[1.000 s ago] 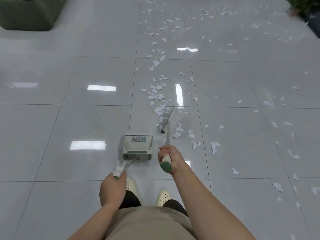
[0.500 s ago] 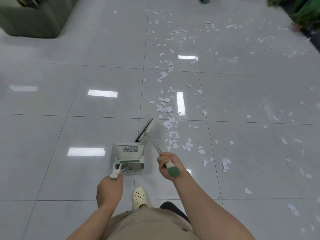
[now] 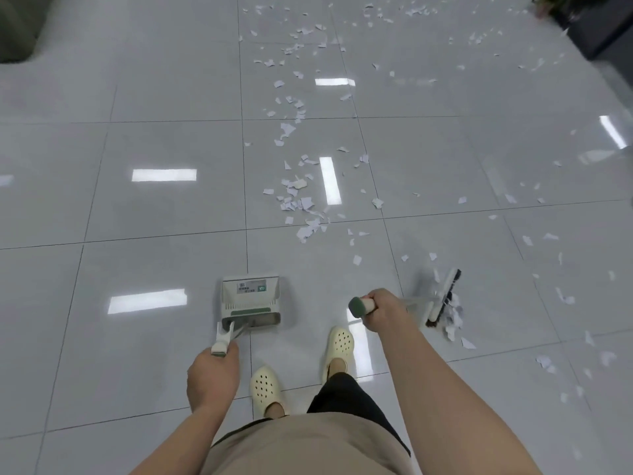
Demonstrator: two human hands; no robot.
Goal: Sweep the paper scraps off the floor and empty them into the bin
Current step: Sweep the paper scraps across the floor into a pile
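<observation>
The right hand grips the broom handle, bristles angled onto paper scraps strewn across the floor, presumably to gather them toward the upright dustpan, whose handle the left hand holds.

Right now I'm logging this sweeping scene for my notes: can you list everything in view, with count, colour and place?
scraps: many, white, strewn over the floor from the middle to the far right
dustpan: one, white and green, on the floor ahead of the feet, left of centre
broom: one, white with dark bristles and a green handle end, its head low at right among scraps
floor: glossy pale grey tiles
planter: one, dark, top right corner
clogs: two, cream, bottom centre
left hand: grips the dustpan handle
right hand: grips the broom handle
</observation>
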